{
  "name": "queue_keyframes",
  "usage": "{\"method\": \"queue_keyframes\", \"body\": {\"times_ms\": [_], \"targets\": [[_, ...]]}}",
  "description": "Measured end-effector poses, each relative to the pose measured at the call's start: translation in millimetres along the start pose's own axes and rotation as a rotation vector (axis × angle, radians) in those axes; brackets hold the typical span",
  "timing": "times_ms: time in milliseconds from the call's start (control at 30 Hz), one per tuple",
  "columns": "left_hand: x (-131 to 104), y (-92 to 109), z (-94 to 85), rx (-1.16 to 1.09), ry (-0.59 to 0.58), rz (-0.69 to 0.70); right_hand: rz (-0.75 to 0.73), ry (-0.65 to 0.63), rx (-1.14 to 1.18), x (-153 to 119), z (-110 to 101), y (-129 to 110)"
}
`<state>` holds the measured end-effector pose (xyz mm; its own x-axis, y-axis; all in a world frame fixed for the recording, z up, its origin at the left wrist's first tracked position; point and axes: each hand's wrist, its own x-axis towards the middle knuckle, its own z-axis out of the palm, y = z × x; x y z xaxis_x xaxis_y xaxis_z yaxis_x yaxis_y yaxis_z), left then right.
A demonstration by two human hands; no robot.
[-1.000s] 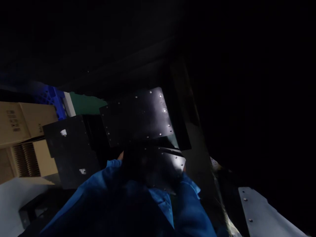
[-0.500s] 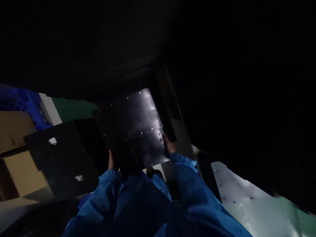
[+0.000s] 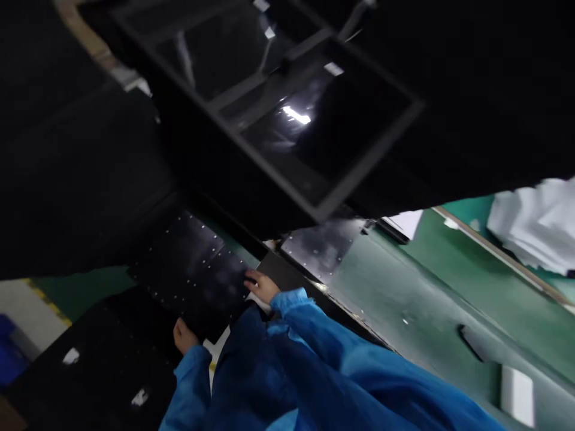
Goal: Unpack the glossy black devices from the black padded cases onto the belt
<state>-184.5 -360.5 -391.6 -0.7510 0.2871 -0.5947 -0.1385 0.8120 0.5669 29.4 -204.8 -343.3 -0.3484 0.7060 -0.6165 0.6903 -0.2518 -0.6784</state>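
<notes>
A near black panel (image 3: pixel 221 290) is framed by the two hands, lying between them in front of the body. Its left edge is met by the left hand (image 3: pixel 185 337), its right edge by the right hand (image 3: pixel 262 286), whose fingers are partly bent over the rim. Whether either hand is clamped tight cannot be told, as the undersides are hidden. A stiff, flat sheet of moderate weight is suggested, unlikely to bend or break but possibly slick under bare skin because of its satin sheen. It is best taken by opposite side edges, with both palms level; the corners look hard and may dig in.

Rows of small bright dots, rivets or holes, are set along its margins. A far black panel (image 3: pixel 177 248), similarly dotted, is found just beyond the hands; whether the two are overlapped or butted cannot be made out. Left of the left hand, a dark board (image 3: pixel 105 362) is marked by two ragged white patches. Past the right hand, another studded panel (image 3: pixel 321 245), smooth and cloudily reflective, is carried by a grey-green tabletop (image 3: pixel 395 293), on which a white block (image 3: pixel 517 395) with rounded corners is also seen. Ahead of and above the hands, glossy dark panes are held in a straight-sided grey frame (image 3: pixel 368 164), a light strip being mirrored there.
</notes>
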Motion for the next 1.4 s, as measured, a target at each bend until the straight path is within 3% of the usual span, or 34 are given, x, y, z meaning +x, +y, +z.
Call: {"method": "queue_keyframes", "body": {"times_ms": [67,133,233,300,400,467,567,667,733,800,833,900,1000,1100,1200,1300,1400], "targets": [[-21.5,13.4,3.1,0.009,0.114,0.115,-0.17,-0.022,0.014,-45.2,-16.3,13.7],[-49.6,25.5,18.5,-0.001,0.093,0.294,-0.202,0.027,0.072,-84.6,-36.3,39.0],[-107.4,39.6,61.4,0.068,-0.175,0.509,-0.093,0.189,0.233,-124.1,-73.2,88.4],[-156.6,43.3,95.7,0.267,-0.381,0.592,-0.029,0.263,0.335,-138.9,-98.8,121.7],[-229.9,39.4,139.3,0.602,-0.633,0.719,0.01,0.272,0.473,-150.4,-130.0,162.8],[-263.9,38.9,157.2,0.712,-0.757,0.93,0.011,0.263,0.554,-152.4,-144.2,181.0],[-280.0,66.1,172.0,0.72,-0.753,1.35,0.022,0.267,0.65,-144.4,-158.3,192.6],[-262.4,138.7,191.6,0.689,-0.613,1.536,0.049,0.293,0.725,-120.8,-169.1,189.4],[-244.4,198.7,214.9,0.742,-0.534,1.538,0.078,0.338,0.769,-100.0,-175.9,183.6],[-230.1,248.5,243.9,0.819,-0.447,1.426,0.115,0.399,0.81,-80.3,-181.8,178.3],[-225.3,264.8,257.7,0.849,-0.4,1.331,0.135,0.426,0.831,-72.2,-183.9,176.1],[-219.6,277.2,277.5,0.883,-0.315,1.148,0.171,0.47,0.873,-60.6,-186.5,172.0],[-214.6,257.9,281.1,0.831,-0.263,1.036,0.181,0.51,0.944,-52.7,-188.8,166.0],[-208.4,229.6,268.3,0.656,-0.424,0.884,0.151,0.535,1.023,-54.2,-194.5,166.5],[-214.3,212.0,265.6,0.577,-0.563,0.707,0.175,0.573,1.078,-70.9,-202.5,183.7],[-247.8,191.4,279.9,0.535,-0.646,0.709,0.257,0.658,1.086,-109.2,-206.2,218.6],[-297.5,163.0,310.0,0.471,-0.743,0.715,0.324,0.721,1.065,-157.2,-208.5,264.2]]}}
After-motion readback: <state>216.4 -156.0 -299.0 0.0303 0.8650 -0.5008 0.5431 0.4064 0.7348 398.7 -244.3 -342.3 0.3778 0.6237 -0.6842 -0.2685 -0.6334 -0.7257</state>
